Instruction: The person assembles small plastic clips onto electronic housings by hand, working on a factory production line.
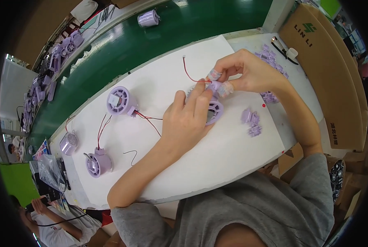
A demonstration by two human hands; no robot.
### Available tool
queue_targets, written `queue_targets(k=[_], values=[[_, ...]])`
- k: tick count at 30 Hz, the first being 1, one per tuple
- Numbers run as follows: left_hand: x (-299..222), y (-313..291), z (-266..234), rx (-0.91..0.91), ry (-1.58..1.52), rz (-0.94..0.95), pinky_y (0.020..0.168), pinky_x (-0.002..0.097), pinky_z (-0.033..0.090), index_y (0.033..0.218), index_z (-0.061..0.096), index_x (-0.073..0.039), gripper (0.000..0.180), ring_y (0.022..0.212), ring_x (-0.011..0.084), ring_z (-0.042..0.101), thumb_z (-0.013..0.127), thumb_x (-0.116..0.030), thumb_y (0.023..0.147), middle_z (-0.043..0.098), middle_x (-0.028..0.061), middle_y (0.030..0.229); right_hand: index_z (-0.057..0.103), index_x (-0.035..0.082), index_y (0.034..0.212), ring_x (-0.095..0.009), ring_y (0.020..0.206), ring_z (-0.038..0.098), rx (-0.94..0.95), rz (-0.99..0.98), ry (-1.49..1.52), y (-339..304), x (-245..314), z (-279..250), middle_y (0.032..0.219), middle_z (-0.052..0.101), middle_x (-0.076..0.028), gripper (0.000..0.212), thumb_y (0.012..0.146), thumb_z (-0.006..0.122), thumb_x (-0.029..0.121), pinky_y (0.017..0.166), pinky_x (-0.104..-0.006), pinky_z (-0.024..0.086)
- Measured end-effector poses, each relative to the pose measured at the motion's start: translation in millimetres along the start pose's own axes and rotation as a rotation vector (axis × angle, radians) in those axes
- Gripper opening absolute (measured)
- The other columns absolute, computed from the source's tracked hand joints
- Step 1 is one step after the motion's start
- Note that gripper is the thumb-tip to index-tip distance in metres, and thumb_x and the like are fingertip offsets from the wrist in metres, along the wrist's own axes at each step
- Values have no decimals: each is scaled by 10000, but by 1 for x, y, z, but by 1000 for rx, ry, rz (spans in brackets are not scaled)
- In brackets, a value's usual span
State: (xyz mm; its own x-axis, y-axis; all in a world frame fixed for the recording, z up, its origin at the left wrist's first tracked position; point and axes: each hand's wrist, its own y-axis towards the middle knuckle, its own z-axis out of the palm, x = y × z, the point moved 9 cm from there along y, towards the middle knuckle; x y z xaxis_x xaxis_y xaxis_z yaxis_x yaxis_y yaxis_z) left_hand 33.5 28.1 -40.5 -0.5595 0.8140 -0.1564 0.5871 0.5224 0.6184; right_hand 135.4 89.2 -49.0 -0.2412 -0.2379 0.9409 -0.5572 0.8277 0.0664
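So we've got both hands on one lilac fan housing (215, 112), sitting on the white sheet (233, 156) about mid-table, a bit toward the right edge. Our left hand (188, 117) lies flat-ish over it, fingers curled down, pinning it to the sheet. Our right hand (245, 74) is pinched shut around a small lilac clip piece (217, 85) right at the top of the housing, taped fingertips (214, 75) doing the gripping. The red wire (188, 73) loops up out of that spot.

Tip from us: keep the left hand pressing so the housing can't spin, and watch that the wire isn't trapped under the piece as it seats.

Just right of the housing there's a little pile of spare lilac clips (251, 122). Toward the left edge sit three more fan units (121, 101) with their red leads. Farther back runs the green conveyor belt (159, 37), and at the far right corner a cardboard box (328, 61).
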Motion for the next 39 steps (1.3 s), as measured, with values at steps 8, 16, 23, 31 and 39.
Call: queue_targets(k=[8, 16, 23, 31, 39], values=[[6, 3, 0, 15, -62, -50, 510, 289, 472, 1009, 494, -9, 576, 708, 227, 496, 762, -145, 516, 557, 131, 1107, 593, -34, 919, -116, 765, 545, -6, -7, 36, 1, -1, 1, 837, 597, -36, 268, 686, 711, 29, 798, -274, 464], [10, 2, 0, -39, -59, -34, 516, 290, 453, 987, 504, 0, 579, 662, 231, 502, 771, -114, 487, 563, 147, 1104, 589, -41, 923, -109, 763, 544, -39, 36, -58, 1, -3, 2, 825, 592, -35, 244, 694, 670, -15, 800, -268, 465], [7, -2, 0, -85, 22, 24, 464, 284, 446, 1109, 501, -29, 676, 647, 224, 523, 764, -130, 495, 556, 153, 1107, 578, -51, 871, -108, 765, 554, -1, 81, -15, 3, -6, 4, 824, 592, -46, 192, 684, 614, -73, 791, -262, 474], [24, 7, 2, 183, 77, -175, 479, 323, 494, 1296, 424, -189, 849, 654, 261, 606, 747, -122, 514, 534, 134, 1061, 549, 11, 1120, -107, 785, 559, -186, -23, 220, 5, -8, 9, 829, 603, -51, 420, 715, 562, -101, 784, -267, 472], [41, 9, 0, 125, -312, -324, 601, 333, 508, 1206, 439, -83, 734, 740, 266, 607, 719, -115, 528, 557, 138, 937, 577, 41, 1005, -282, 718, 566, -431, -535, -617, -13, 38, 14, 754, 588, -110, 326, 693, 575, -55, 637, -343, 473]])
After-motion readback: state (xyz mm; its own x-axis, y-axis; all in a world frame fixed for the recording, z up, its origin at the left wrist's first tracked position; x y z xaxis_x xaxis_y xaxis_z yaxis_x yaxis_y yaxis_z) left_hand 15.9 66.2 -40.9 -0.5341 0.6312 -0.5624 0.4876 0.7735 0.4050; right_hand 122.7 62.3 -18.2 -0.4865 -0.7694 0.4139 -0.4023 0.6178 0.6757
